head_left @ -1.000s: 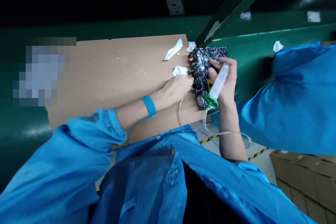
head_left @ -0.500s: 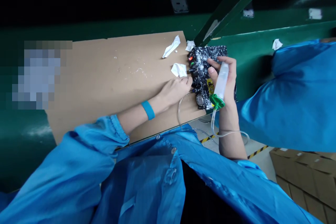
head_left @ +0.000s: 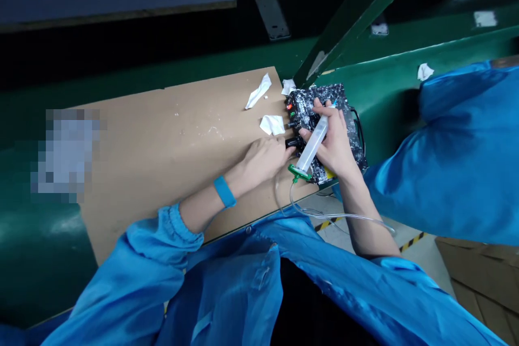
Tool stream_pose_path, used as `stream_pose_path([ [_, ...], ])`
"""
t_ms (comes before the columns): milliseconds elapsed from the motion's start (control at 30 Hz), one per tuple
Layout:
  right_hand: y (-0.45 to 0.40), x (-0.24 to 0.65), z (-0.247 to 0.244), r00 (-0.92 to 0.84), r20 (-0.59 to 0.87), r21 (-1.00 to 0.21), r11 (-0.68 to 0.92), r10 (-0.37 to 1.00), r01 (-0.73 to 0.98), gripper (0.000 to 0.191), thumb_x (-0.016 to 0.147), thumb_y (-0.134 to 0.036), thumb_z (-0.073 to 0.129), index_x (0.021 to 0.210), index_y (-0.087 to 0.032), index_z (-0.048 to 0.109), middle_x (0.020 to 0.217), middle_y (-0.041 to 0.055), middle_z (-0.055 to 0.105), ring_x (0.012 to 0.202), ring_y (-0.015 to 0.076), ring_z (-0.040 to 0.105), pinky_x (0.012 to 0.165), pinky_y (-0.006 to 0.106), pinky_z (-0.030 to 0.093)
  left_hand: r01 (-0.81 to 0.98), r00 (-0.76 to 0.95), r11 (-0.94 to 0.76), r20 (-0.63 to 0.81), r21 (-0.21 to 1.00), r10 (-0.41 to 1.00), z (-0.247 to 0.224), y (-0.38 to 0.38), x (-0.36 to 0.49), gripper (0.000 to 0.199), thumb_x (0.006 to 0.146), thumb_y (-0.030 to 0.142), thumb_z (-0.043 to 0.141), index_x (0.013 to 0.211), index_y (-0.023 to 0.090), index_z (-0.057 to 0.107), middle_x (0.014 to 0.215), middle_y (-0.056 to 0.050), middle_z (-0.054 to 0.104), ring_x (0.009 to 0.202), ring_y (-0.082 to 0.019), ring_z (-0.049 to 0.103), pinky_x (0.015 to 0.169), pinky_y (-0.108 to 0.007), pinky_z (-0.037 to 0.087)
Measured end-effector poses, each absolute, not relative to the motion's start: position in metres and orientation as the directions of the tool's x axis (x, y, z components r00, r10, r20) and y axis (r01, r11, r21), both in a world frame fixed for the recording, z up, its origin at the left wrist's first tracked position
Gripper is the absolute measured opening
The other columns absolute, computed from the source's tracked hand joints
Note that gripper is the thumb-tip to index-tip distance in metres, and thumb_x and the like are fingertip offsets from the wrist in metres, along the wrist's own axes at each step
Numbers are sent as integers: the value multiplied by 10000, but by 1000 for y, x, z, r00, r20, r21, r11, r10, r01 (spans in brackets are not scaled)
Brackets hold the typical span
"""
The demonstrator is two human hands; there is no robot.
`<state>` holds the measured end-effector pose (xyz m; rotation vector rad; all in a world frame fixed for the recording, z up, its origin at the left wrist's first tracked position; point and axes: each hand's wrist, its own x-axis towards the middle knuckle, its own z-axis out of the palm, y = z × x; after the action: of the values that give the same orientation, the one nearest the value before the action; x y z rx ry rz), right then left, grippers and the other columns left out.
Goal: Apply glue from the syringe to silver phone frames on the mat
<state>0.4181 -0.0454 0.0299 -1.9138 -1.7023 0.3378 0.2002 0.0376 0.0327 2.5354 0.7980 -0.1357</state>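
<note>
A clear dispensing syringe [head_left: 314, 146] lies aslant in the right hand [head_left: 334, 143], over the top of a speckled black control box [head_left: 306, 101]. Its green adapter cap [head_left: 299, 173] is at the end nearer the wearer; a small blue tip [head_left: 334, 103] shows at the other. The right hand is partly closed, with the syringe held between thumb and fingers and the fingertips reaching across the box. The left hand [head_left: 267, 158] is narrowed, its fingers bent around a black cylindrical fitting [head_left: 293, 142] at the box's left face; the fingertips are partly hidden.

On that same face are a red indicator [head_left: 289, 106] and a green indicator [head_left: 292, 114]. A black cable [head_left: 360, 127] curves at the opposite side. Clear tubing [head_left: 344, 216] runs from the adapter cap and crosses the right forearm. A teal wrist strap [head_left: 224, 192] encircles the left wrist.

Left of the box, a cardboard sheet [head_left: 178, 157] covers part of the green surface [head_left: 383, 92]; on the sheet, near the fitting, is a white paper scrap [head_left: 272, 125], and farther back a longer paper strip [head_left: 258, 91]. A slanting green post [head_left: 360, 16] stands just behind the box, limiting room there. At right is a co-worker's blue sleeve [head_left: 458, 162], with cardboard boxes [head_left: 482, 265] below.
</note>
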Motion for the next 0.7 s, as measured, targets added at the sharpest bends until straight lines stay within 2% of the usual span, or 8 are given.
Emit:
stream_pose_path([
  [67, -45, 417, 31, 160, 150, -553, -51, 976, 831, 529, 1138, -566, 682, 1590, -340, 525, 1871, 130, 532, 1829, 414, 350, 1482, 812, 176, 536, 844, -758, -223, 372, 487, 31, 36, 202, 511, 1292, 410, 398, 1386, 48, 746, 1253, -248, 837, 1070, -348, 846, 845, -434, 620],
  [167, -45, 417, 33, 141, 118, -556, -52, 983, 830, 525, 1136, -562, 683, 1584, -331, 536, 1874, 136, 528, 1828, 413, 353, 1492, 802, 145, 483, 875, -799, -215, 359, 433, 28, 35, 201, 566, 1299, 351, 283, 1277, 59, 766, 1088, -227, 834, 983, -338, 839, 798, -429, 592],
  [267, -45, 418, 34, 141, 106, -568, -56, 984, 821, 522, 1133, -581, 692, 1567, -325, 553, 1862, 136, 544, 1831, 421, 341, 1485, 823, 130, 494, 869, -788, -172, 369, 464, 25, 32, 199, 606, 1291, 338, 226, 1211, 62, 759, 1010, -227, 813, 937, -333, 819, 772, -425, 567],
  [433, -47, 417, 34, 192, 175, -670, -26, 966, 742, 547, 1061, -621, 814, 1494, -347, 623, 1819, 105, 586, 1807, 429, 380, 1490, 804, 165, 555, 813, -706, -106, 440, 573, 17, 23, 203, 518, 1285, 432, 364, 1306, 66, 729, 1131, -225, 830, 1035, -334, 812, 859, -432, 598],
  [567, -48, 416, 32, 180, 192, -693, 4, 965, 721, 604, 1041, -635, 831, 1520, -336, 617, 1805, 125, 589, 1801, 436, 384, 1485, 807, 186, 575, 790, -696, -72, 430, 609, 10, 25, 207, 438, 1256, 438, 524, 1417, 75, 709, 1291, -242, 819, 1108, -333, 819, 896, -425, 617],
  [633, -47, 415, 29, 173, 213, -685, 20, 962, 728, 635, 1027, -622, 846, 1552, -350, 616, 1777, 118, 611, 1755, 448, 452, 1467, 812, 253, 544, 816, -709, -85, 449, 572, 9, 31, 207, 421, 1255, 424, 543, 1432, 79, 708, 1313, -237, 819, 1145, -335, 822, 919, -425, 624],
  [700, -46, 414, 27, 186, 242, -679, 29, 952, 734, 639, 1002, -577, 887, 1559, -378, 644, 1726, 99, 647, 1665, 442, 558, 1426, 773, 383, 520, 833, -706, -104, 480, 543, 11, 37, 208, 431, 1261, 425, 542, 1461, 77, 698, 1336, -232, 820, 1192, -342, 822, 955, -435, 632],
])
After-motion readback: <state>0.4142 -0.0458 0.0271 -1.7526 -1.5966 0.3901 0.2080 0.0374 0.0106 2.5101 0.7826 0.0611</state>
